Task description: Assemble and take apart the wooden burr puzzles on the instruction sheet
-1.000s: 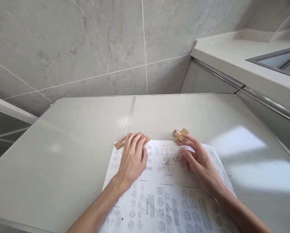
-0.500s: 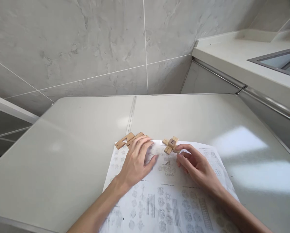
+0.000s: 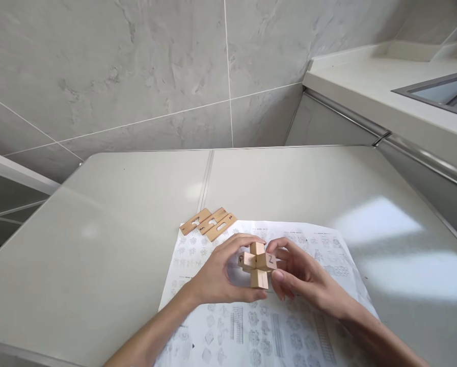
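Observation:
A small cross-shaped wooden burr puzzle point(image 3: 256, 263) is held up above the printed sheet point(image 3: 228, 326). Dark marks show on two of its block ends. My left hand point(image 3: 220, 275) spans it, with the thumb under the lower end and the fingertips at the top end. On its right side, my right hand point(image 3: 304, 275) has thumb and fingers curled at the marked end, pinching or touching it. Three flat wooden plates point(image 3: 220, 227) with cut-out slots lie overlapping past my left hand, at the far left corner of the sheet.
The sheet carries small line drawings and lies on a pale glossy table point(image 3: 98, 244) with a seam across it. Beyond stands a grey tiled wall point(image 3: 144, 66). A white counter point(image 3: 366, 76) is on the right.
My left hand has left the flat plates and taken hold of the burr puzzle. The puzzle has come off the sheet's far edge, nearer to me, and turned. My right hand stays beside it.

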Action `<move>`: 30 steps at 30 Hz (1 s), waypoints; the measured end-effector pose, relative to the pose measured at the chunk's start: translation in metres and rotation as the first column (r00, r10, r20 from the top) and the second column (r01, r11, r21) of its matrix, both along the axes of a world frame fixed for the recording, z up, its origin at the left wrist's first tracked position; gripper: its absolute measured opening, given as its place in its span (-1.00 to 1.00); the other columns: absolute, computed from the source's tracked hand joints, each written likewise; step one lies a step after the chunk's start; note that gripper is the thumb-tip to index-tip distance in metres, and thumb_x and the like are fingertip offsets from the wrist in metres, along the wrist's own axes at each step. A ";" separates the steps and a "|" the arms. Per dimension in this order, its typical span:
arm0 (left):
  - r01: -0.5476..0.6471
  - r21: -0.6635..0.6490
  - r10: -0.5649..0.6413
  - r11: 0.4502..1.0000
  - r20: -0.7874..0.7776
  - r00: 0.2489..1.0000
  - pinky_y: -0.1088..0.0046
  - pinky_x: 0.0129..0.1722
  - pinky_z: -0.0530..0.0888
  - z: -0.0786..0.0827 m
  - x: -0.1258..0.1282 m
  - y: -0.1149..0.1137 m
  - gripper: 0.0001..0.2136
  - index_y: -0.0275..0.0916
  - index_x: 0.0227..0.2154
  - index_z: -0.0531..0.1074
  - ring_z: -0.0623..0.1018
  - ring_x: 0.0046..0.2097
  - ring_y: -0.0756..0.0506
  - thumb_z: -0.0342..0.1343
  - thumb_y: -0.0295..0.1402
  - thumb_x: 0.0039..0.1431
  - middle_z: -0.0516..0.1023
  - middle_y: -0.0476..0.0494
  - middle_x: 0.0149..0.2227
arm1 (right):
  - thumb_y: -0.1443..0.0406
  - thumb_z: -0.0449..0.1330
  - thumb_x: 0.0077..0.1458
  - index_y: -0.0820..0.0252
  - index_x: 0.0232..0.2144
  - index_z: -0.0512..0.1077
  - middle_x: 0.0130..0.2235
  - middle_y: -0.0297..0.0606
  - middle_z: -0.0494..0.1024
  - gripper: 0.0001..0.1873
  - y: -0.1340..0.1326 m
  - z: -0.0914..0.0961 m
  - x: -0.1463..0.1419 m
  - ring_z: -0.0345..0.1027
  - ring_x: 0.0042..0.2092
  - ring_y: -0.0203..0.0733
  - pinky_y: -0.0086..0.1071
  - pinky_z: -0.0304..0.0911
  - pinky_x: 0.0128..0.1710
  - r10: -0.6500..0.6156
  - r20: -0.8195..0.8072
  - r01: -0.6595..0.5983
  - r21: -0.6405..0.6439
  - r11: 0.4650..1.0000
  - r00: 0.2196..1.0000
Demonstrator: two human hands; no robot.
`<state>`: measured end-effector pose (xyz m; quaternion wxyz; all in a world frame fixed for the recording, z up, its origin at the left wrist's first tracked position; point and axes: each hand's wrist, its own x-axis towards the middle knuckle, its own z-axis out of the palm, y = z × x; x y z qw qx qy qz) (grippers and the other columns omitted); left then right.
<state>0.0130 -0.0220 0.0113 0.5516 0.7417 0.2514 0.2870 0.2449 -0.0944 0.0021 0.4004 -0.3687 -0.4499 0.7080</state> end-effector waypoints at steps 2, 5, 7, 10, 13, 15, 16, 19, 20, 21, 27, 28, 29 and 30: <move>0.013 0.022 -0.013 1.000 0.037 0.999 0.08 0.18 0.54 -0.001 0.001 0.001 -0.31 -0.01 0.19 0.48 0.59 0.16 -0.32 0.60 -0.22 -0.02 0.57 -0.23 0.15 | 0.00 0.34 0.39 0.00 0.04 0.30 -0.23 -0.39 0.48 -0.61 0.001 0.002 0.000 0.36 -0.38 -0.33 -0.40 0.22 -0.38 0.023 -0.028 -0.023 -0.027 0.999 0.999; 0.029 0.060 -0.033 0.998 0.055 0.998 0.07 0.19 0.54 -0.003 0.002 0.001 -0.26 0.01 0.18 0.50 0.60 0.16 -0.32 0.63 -0.21 -0.10 0.58 -0.22 0.15 | 0.04 0.41 0.34 0.03 0.00 0.32 -0.22 -0.38 0.49 -0.59 0.004 0.003 0.000 0.30 -0.34 -0.33 -0.40 0.20 -0.35 0.043 -0.044 -0.045 -0.044 0.998 0.998; 0.028 0.086 -0.034 0.996 0.063 0.997 0.05 0.19 0.55 -0.005 0.002 0.001 -0.24 0.02 0.18 0.50 0.60 0.18 -0.33 0.65 -0.20 -0.14 0.58 -0.22 0.15 | 0.06 0.43 0.31 0.05 -0.03 0.34 -0.23 -0.38 0.50 -0.59 0.004 0.004 -0.001 0.26 -0.32 -0.31 -0.38 0.19 -0.31 0.052 -0.043 -0.054 -0.043 0.998 0.998; 0.023 0.101 -0.029 0.995 0.063 0.998 0.06 0.17 0.57 -0.007 0.001 0.001 -0.24 0.01 0.14 0.53 0.62 0.15 -0.33 0.67 -0.16 -0.18 0.58 -0.23 0.15 | 0.05 0.44 0.30 0.07 -0.08 0.35 -0.24 -0.38 0.48 -0.60 0.004 0.004 -0.003 0.22 -0.31 -0.29 -0.35 0.16 -0.29 0.041 -0.011 -0.042 -0.044 0.998 0.999; 0.015 0.096 -0.018 0.995 0.029 0.999 0.08 0.15 0.56 -0.007 0.002 0.000 -0.26 -0.02 0.09 0.55 0.63 0.12 -0.32 0.68 -0.15 -0.23 0.58 -0.24 0.13 | 0.05 0.47 0.26 0.06 -0.14 0.34 -0.31 -0.43 0.43 -0.58 0.002 0.003 -0.005 0.19 -0.33 -0.27 -0.35 0.14 -0.31 -0.001 0.099 0.006 -0.055 0.998 0.995; -0.006 0.072 0.005 0.997 0.012 1.000 0.08 0.15 0.56 -0.007 0.003 -0.002 -0.27 -0.04 0.06 0.54 0.62 0.11 -0.32 0.68 -0.16 -0.23 0.59 -0.23 0.11 | 0.06 0.49 0.23 0.05 -0.14 0.34 -0.36 -0.46 0.42 -0.56 0.000 0.000 -0.007 0.17 -0.37 -0.28 -0.35 0.12 -0.35 -0.046 0.172 0.058 -0.061 0.996 0.984; -0.021 0.052 0.021 0.998 0.007 1.000 0.09 0.13 0.55 -0.007 0.004 -0.003 -0.29 -0.05 0.04 0.53 0.62 0.10 -0.31 0.68 -0.15 -0.22 0.60 -0.23 0.09 | 0.06 0.50 0.21 0.04 -0.14 0.34 -0.37 -0.46 0.43 -0.56 -0.001 -0.001 -0.008 0.18 -0.38 -0.28 -0.36 0.11 -0.37 -0.075 0.197 0.088 -0.059 0.994 0.978; -0.059 -0.031 0.058 0.998 -0.022 0.998 0.14 0.05 0.55 -0.008 0.005 -0.006 -0.33 -0.09 0.00 0.48 0.62 0.06 -0.29 0.66 -0.14 -0.17 0.60 -0.23 0.06 | 0.06 0.49 0.21 0.04 -0.15 0.34 -0.39 -0.45 0.49 -0.56 -0.002 -0.005 -0.010 0.25 -0.40 -0.26 -0.36 0.12 -0.39 -0.164 0.235 0.177 -0.035 0.984 0.958; -0.066 -0.063 0.064 0.996 -0.039 0.997 0.16 0.01 0.55 -0.008 0.006 -0.007 -0.34 -0.09 -0.01 0.46 0.62 0.04 -0.28 0.65 -0.13 -0.16 0.60 -0.23 0.06 | 0.06 0.48 0.21 0.04 -0.16 0.34 -0.39 -0.44 0.50 -0.57 -0.003 -0.006 -0.011 0.27 -0.40 -0.25 -0.36 0.12 -0.39 -0.182 0.244 0.193 -0.022 0.981 0.952; -0.073 -0.093 0.068 0.993 -0.056 0.996 0.18 -0.02 0.54 -0.008 0.006 -0.008 -0.34 -0.10 -0.02 0.45 0.62 0.03 -0.28 0.64 -0.12 -0.15 0.59 -0.23 0.07 | 0.06 0.47 0.22 0.05 -0.17 0.33 -0.40 -0.43 0.52 -0.59 -0.003 -0.007 -0.012 0.29 -0.40 -0.25 -0.35 0.13 -0.39 -0.202 0.258 0.210 -0.002 0.978 0.945; -0.099 -0.158 0.086 0.983 -0.087 0.993 0.21 -0.09 0.52 -0.007 0.007 -0.012 -0.37 -0.12 -0.07 0.41 0.61 0.00 -0.26 0.60 -0.06 -0.11 0.57 -0.23 0.06 | 0.10 0.34 0.31 0.05 -0.15 0.34 -0.48 -0.44 0.47 -0.72 -0.006 -0.010 -0.014 0.32 -0.44 -0.21 -0.33 0.15 -0.40 -0.268 0.355 0.248 0.102 0.963 0.896; -0.103 -0.151 0.091 0.983 -0.088 0.992 0.21 -0.10 0.52 -0.007 0.007 -0.012 -0.37 -0.11 -0.06 0.41 0.61 -0.01 -0.25 0.60 -0.05 -0.10 0.57 -0.22 0.05 | 0.11 0.32 0.33 0.05 -0.12 0.35 -0.48 -0.45 0.47 -0.75 -0.006 -0.010 -0.014 0.34 -0.43 -0.20 -0.33 0.15 -0.40 -0.260 0.360 0.236 0.112 0.965 0.896; -0.109 -0.143 0.097 0.984 -0.089 0.991 0.22 -0.11 0.53 -0.007 0.008 -0.011 -0.38 -0.11 -0.06 0.41 0.61 -0.03 -0.24 0.59 -0.04 -0.10 0.58 -0.22 0.04 | 0.12 0.30 0.35 0.05 -0.09 0.36 -0.46 -0.44 0.48 -0.76 -0.006 -0.009 -0.014 0.35 -0.42 -0.19 -0.33 0.16 -0.40 -0.252 0.364 0.222 0.122 0.967 0.897; -0.113 -0.137 0.101 0.984 -0.092 0.991 0.22 -0.12 0.53 -0.006 0.008 -0.011 -0.38 -0.11 -0.06 0.41 0.62 -0.04 -0.24 0.59 -0.03 -0.09 0.58 -0.21 0.02 | 0.12 0.29 0.36 0.05 -0.04 0.37 -0.44 -0.42 0.49 -0.75 -0.005 -0.008 -0.014 0.37 -0.41 -0.18 -0.32 0.18 -0.40 -0.242 0.367 0.208 0.131 0.969 0.898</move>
